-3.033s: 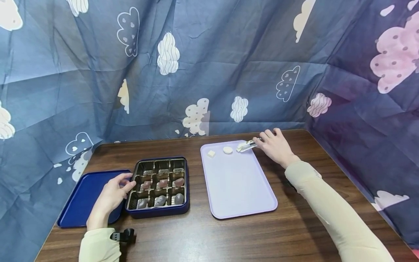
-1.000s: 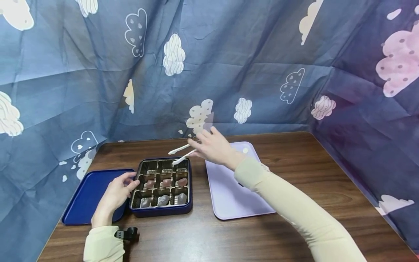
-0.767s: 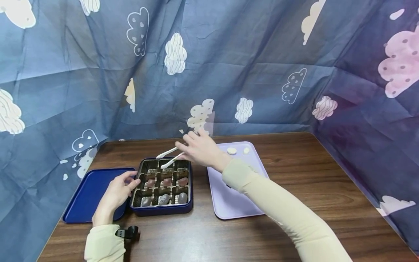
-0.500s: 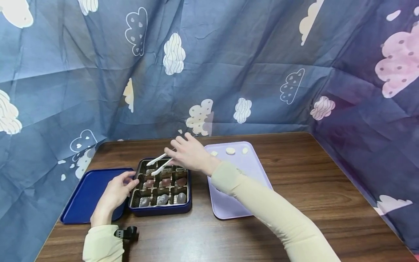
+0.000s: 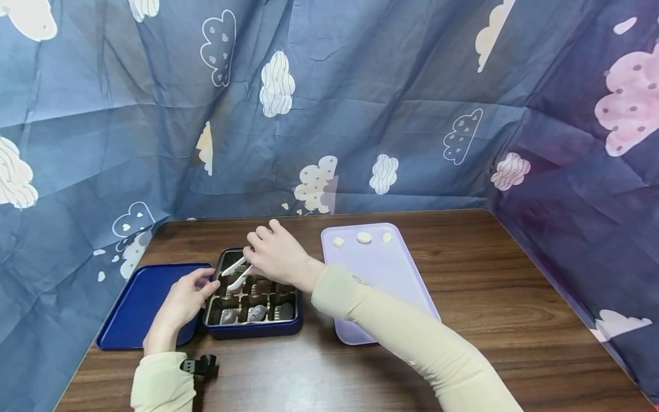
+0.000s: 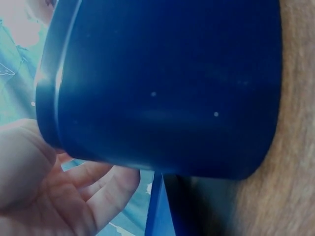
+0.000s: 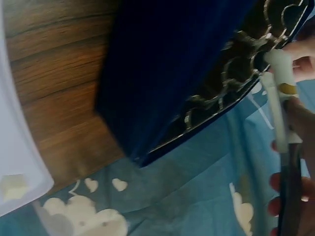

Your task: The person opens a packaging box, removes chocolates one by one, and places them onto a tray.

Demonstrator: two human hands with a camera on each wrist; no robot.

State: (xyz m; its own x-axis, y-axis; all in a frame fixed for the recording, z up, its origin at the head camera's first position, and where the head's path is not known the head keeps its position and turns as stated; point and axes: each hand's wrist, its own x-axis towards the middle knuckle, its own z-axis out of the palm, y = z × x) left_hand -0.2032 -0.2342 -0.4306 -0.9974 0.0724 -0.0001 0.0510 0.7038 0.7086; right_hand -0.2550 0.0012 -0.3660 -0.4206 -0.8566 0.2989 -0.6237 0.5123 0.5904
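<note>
My right hand holds a pair of white-tipped tongs. The tongs' spread tips reach down into the left part of a blue tin box, around its middle-row left compartment. Dark chocolates sit in the front row. Reddish-brown ones in the middle row are partly hidden by the right hand and its shadow. My left hand touches the box's left rim, fingers loosely bent. In the left wrist view its fingers lie at the corner of the box wall. The right wrist view shows the tongs at the box's edge.
A lilac tray lies right of the box, bearing a white square piece, a white oval piece and a smaller white piece at its far end. The blue lid lies left. Patterned cloth stands behind the table.
The right hand has carried the tongs leftward from the tray's far right to over the box, then down into it. The white pieces stay on the tray. The left hand keeps its place.
</note>
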